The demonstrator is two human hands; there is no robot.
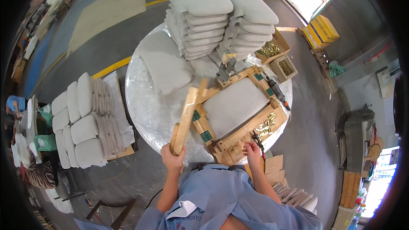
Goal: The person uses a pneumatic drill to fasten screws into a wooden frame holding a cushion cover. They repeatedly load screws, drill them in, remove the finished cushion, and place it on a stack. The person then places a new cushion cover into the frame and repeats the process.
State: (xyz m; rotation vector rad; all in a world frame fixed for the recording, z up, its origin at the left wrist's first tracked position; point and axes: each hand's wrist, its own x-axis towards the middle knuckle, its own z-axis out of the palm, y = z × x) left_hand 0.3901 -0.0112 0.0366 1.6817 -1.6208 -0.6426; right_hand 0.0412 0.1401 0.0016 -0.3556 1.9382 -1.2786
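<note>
My left hand (173,158) is wrapped round the lower end of a long wooden bar (186,117), raised at the left side of a wooden frame jig. A shorter wood piece lies against the bar near my fingers. Inside the jig (232,148) rests a grey upholstered panel (236,105), with green patches at the jig's corners. My right hand (253,152) is closed, its fingertips pinched beside the jig's near edge; whatever they hold is too small to make out. Close to it stands a toggle clamp (257,137) with a red handle. Brass-coloured hardware (267,124) lies on the jig.
A round table (142,98) wrapped in plastic film carries two tall stacks of grey panels (200,0) and a loose panel (164,64). A power drill (277,90) lies at the jig's right. Boxes of hardware (283,68) sit behind. More panels (85,123) fill a pallet leftward.
</note>
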